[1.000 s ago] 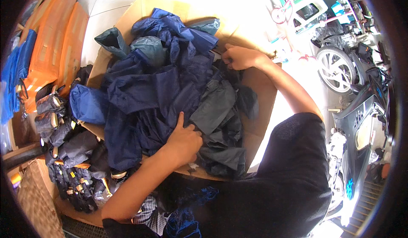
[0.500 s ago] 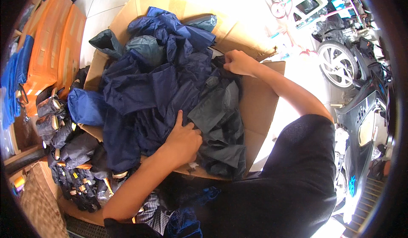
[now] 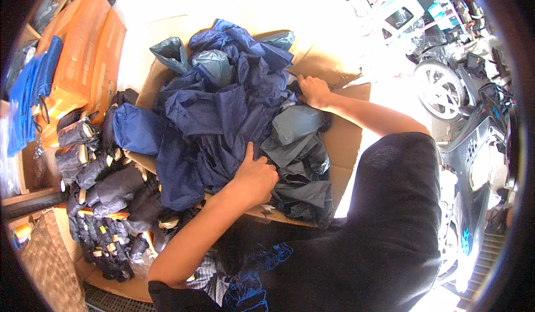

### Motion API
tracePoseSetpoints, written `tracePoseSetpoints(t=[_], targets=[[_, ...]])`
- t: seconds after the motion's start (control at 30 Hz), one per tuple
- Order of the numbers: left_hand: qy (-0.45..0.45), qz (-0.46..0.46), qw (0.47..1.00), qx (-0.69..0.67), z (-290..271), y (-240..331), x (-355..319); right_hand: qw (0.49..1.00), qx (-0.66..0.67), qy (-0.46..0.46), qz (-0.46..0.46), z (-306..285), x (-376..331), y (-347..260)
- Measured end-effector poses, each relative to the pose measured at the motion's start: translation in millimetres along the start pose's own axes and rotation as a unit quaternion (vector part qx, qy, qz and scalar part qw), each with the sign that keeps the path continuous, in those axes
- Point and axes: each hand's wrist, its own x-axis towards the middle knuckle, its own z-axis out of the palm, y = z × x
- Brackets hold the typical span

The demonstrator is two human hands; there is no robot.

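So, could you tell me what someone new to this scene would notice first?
Probably the big heap of dark blue and grey fabric piled on a flattened cardboard sheet in the middle. The left hand presses into its near side, while the right hand grips the fabric at the far right edge. Rolled dark bundles with tan bands are stacked to the left, below orange boxes.

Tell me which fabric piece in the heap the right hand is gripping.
The right hand grips the dark grey piece at the heap's right side; the others are navy or teal and lie farther left.
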Motion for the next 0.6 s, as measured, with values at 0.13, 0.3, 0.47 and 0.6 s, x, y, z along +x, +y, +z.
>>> tracePoseSetpoints(t=[0.13, 0.3, 0.47, 0.6], targets=[[0.006, -0.004, 1.000, -0.005, 2.6, -1.0, 0.7, 1.000, 0.013, -0.011, -0.007, 1.8, 7.1, -0.4], [-0.014, 0.000, 1.000, 0.007, -3.4, 2.0, 2.1, 0.997, 0.023, -0.018, -0.077, -17.4, 13.6, 16.3], [-0.011, -0.023, 1.000, -0.008, 5.0, -4.0, -1.0, 0.975, 0.220, 0.043, -0.008, -105.4, -33.7, -3.5], [0.006, -0.004, 1.000, -0.019, 8.4, -7.6, 6.0, 0.968, 0.201, 0.101, 0.111, -194.0, -101.5, -23.2]])
